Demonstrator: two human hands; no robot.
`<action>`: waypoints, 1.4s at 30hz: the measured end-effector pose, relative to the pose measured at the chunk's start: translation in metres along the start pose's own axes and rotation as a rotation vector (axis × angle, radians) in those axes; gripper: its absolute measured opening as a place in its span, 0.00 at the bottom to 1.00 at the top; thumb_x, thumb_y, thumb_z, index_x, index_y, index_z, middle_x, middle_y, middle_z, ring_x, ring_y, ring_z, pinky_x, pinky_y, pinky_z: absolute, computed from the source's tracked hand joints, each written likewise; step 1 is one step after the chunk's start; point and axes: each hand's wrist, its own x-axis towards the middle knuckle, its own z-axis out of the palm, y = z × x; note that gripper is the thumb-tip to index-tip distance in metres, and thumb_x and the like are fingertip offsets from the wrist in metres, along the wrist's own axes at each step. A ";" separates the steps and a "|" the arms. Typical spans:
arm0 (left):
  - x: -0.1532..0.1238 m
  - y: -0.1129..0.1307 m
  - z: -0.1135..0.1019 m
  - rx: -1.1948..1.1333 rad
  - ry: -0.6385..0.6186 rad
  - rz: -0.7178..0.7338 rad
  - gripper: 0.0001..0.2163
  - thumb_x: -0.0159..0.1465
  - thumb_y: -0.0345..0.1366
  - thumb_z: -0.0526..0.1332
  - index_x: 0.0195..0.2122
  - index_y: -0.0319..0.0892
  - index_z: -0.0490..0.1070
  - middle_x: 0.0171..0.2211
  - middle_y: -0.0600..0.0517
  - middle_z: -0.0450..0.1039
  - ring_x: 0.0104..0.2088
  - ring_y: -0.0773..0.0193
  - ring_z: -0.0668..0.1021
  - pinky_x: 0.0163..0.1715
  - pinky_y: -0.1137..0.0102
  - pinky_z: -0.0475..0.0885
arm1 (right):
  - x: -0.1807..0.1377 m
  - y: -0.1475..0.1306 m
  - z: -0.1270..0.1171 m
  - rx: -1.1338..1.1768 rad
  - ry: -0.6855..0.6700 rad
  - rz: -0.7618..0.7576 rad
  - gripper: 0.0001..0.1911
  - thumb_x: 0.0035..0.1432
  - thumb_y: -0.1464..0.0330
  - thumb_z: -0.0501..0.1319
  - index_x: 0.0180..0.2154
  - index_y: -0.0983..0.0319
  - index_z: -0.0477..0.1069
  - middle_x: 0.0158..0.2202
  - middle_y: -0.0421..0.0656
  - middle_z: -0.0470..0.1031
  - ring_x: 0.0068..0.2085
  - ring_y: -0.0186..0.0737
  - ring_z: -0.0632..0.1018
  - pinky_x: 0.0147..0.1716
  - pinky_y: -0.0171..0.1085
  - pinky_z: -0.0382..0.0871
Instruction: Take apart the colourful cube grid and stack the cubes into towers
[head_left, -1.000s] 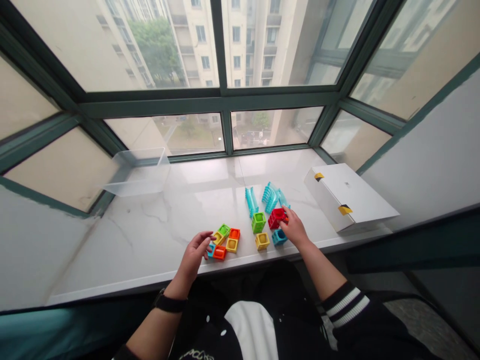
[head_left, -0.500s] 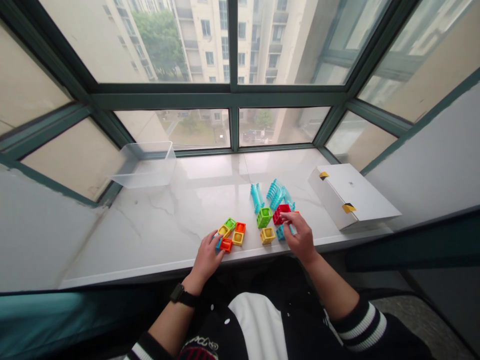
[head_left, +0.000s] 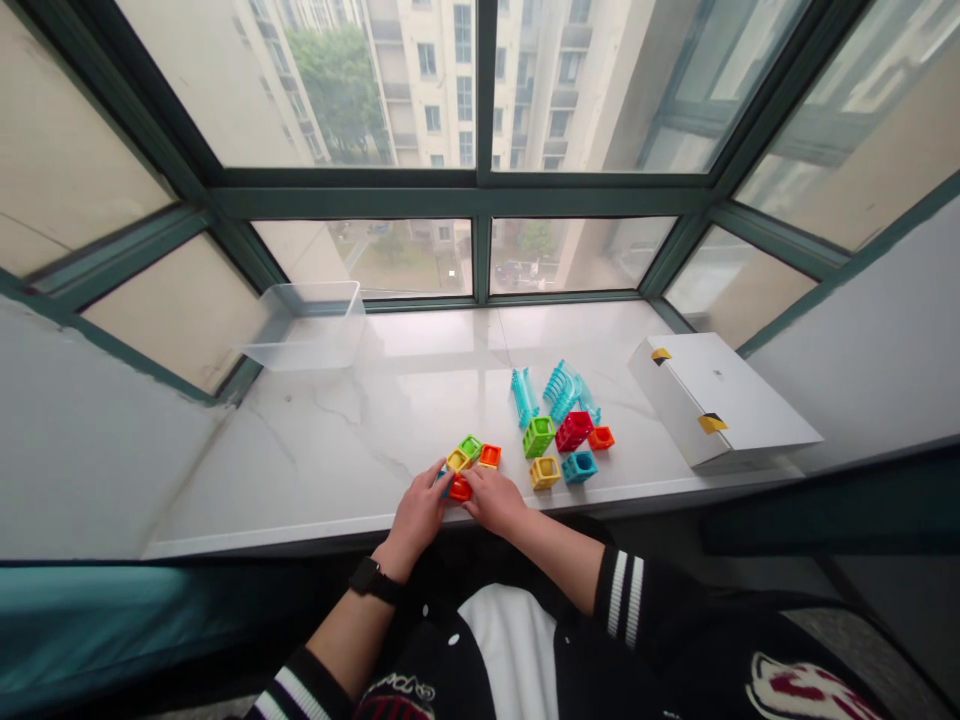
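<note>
A low cluster of colourful hollow building blocks lies near the front edge of the sill. It has a green block, a yellow block, an orange block and a red-orange block. My left hand grips the cluster's left side, thumb and fingers bent around it, covering most of a blue block. From the right, my right hand closes its fingers against the red-orange block. Another yellow block there is mostly hidden under that hand.
To the right stand loose blocks: green, red, orange, yellow and blue. Behind them lie clear blue track pieces. A clear plastic bin sits back left, a white box at right, windows behind.
My right hand has left the loose blocks on the right and moved left to the cluster beside my left hand. The left hand stays at the cluster. The view has shifted slightly.
</note>
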 end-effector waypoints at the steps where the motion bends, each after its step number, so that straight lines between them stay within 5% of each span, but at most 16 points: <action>1: 0.000 0.001 -0.001 -0.002 0.000 0.012 0.29 0.62 0.24 0.60 0.64 0.51 0.73 0.69 0.48 0.68 0.63 0.50 0.76 0.64 0.50 0.73 | 0.002 -0.001 0.003 -0.022 0.007 0.022 0.23 0.63 0.67 0.68 0.59 0.59 0.72 0.54 0.52 0.77 0.55 0.53 0.77 0.54 0.48 0.73; 10: 0.001 0.003 -0.005 0.077 -0.026 0.020 0.26 0.65 0.25 0.59 0.62 0.53 0.75 0.67 0.50 0.72 0.54 0.52 0.81 0.61 0.51 0.75 | 0.005 -0.004 0.009 -0.060 0.066 0.086 0.18 0.60 0.66 0.67 0.52 0.55 0.76 0.51 0.48 0.78 0.50 0.51 0.77 0.49 0.45 0.74; 15: 0.000 0.001 -0.003 0.070 -0.021 0.028 0.27 0.64 0.23 0.58 0.62 0.53 0.75 0.67 0.48 0.71 0.57 0.50 0.80 0.66 0.46 0.68 | 0.002 -0.005 0.000 -0.022 0.076 0.065 0.17 0.57 0.66 0.69 0.49 0.55 0.77 0.51 0.46 0.78 0.50 0.49 0.77 0.49 0.43 0.74; 25: -0.001 -0.002 -0.001 0.172 -0.019 0.060 0.27 0.65 0.24 0.60 0.64 0.51 0.73 0.68 0.48 0.70 0.53 0.51 0.81 0.58 0.52 0.76 | -0.019 0.014 -0.006 0.401 0.136 -0.086 0.20 0.52 0.70 0.72 0.49 0.58 0.76 0.44 0.43 0.77 0.43 0.43 0.79 0.47 0.43 0.77; 32: -0.001 0.009 -0.008 0.183 0.051 0.086 0.26 0.64 0.26 0.61 0.63 0.51 0.73 0.66 0.46 0.72 0.60 0.47 0.75 0.62 0.49 0.73 | -0.037 0.021 -0.039 0.724 0.259 -0.046 0.22 0.56 0.65 0.71 0.53 0.57 0.75 0.50 0.45 0.76 0.41 0.40 0.81 0.41 0.41 0.81; 36: -0.001 0.032 -0.024 -0.016 0.133 0.082 0.21 0.68 0.36 0.64 0.62 0.50 0.73 0.66 0.44 0.71 0.63 0.45 0.74 0.65 0.45 0.69 | -0.047 0.017 -0.067 0.823 0.305 -0.047 0.23 0.59 0.61 0.71 0.55 0.57 0.74 0.52 0.46 0.76 0.44 0.42 0.82 0.46 0.43 0.82; 42: 0.003 0.082 -0.048 -0.627 0.131 0.008 0.19 0.71 0.45 0.63 0.61 0.48 0.71 0.60 0.44 0.75 0.60 0.51 0.78 0.62 0.52 0.74 | -0.056 0.008 -0.094 0.835 0.409 -0.089 0.26 0.57 0.58 0.75 0.55 0.56 0.73 0.50 0.46 0.77 0.44 0.43 0.83 0.45 0.43 0.82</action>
